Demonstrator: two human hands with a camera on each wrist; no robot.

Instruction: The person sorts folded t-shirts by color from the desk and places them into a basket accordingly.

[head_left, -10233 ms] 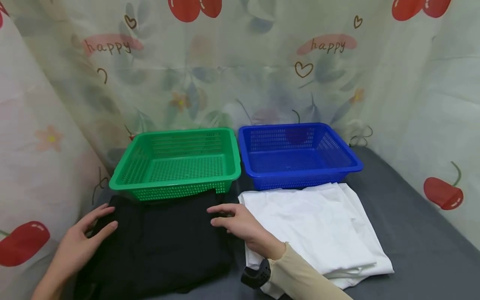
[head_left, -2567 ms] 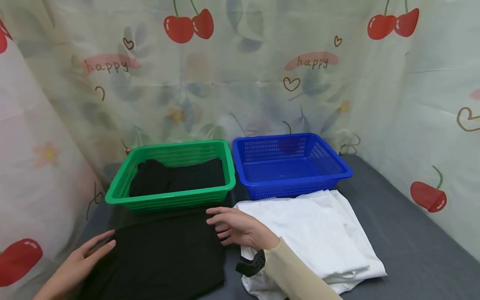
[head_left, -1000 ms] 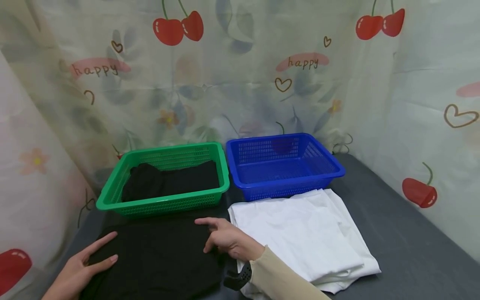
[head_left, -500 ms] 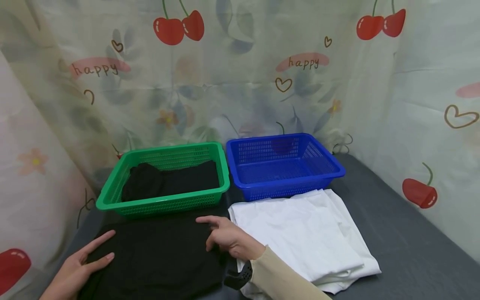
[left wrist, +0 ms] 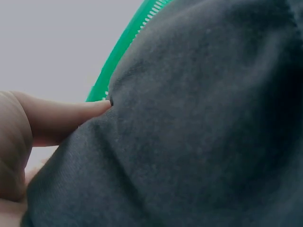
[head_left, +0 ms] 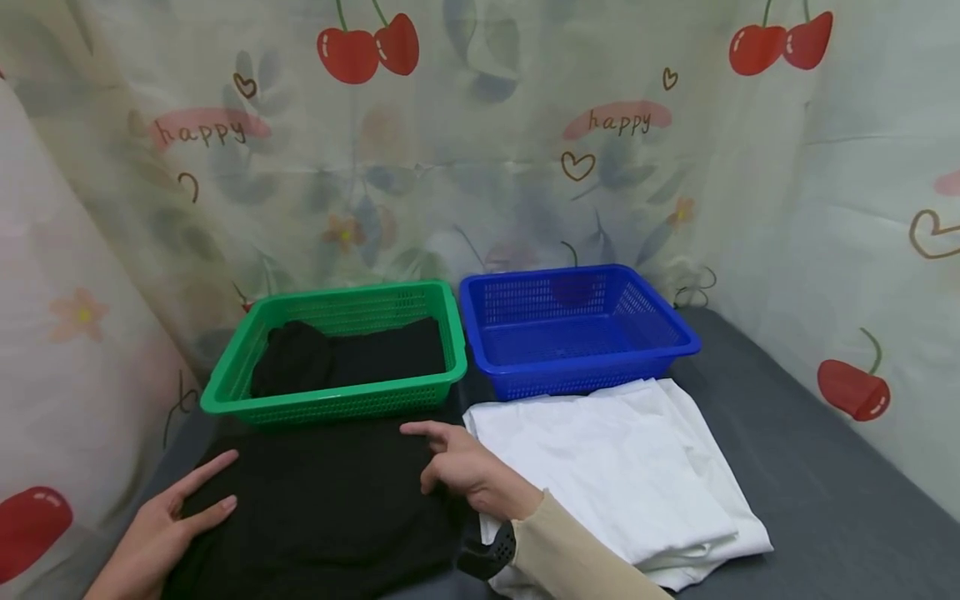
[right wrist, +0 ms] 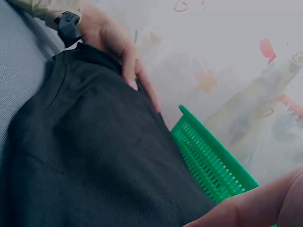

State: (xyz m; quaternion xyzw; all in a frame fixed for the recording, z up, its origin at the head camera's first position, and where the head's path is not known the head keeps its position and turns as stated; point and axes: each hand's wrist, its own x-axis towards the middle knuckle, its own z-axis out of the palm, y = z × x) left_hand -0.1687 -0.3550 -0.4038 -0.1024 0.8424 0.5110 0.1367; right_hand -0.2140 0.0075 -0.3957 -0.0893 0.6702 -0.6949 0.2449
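Note:
A folded black garment (head_left: 322,500) lies in front of the green basket (head_left: 337,400). At its left side my left hand (head_left: 153,533) grips it, thumb and index finger stretched over the top, the other fingers hidden. In the left wrist view the thumb (left wrist: 71,116) presses a dent into the cloth, with the fingers mostly behind it. My right hand (head_left: 480,471) holds the right side; its index finger points along the far edge and the rest tuck down by the cloth. Another folded black garment (head_left: 382,354) rests inside the green basket.
A blue basket (head_left: 581,367) stands to the right of the green one, nothing in it. Before it lies a stack of folded white garments (head_left: 615,475), under my right forearm. A printed curtain (head_left: 480,200) closes off the back and sides of the grey-covered table (head_left: 810,467).
Ten seconds ago the green basket was empty; now a black garment lies in it. Since 2.6 seconds ago my right hand's spread fingers have closed in at the cloth. Little differs over the last second.

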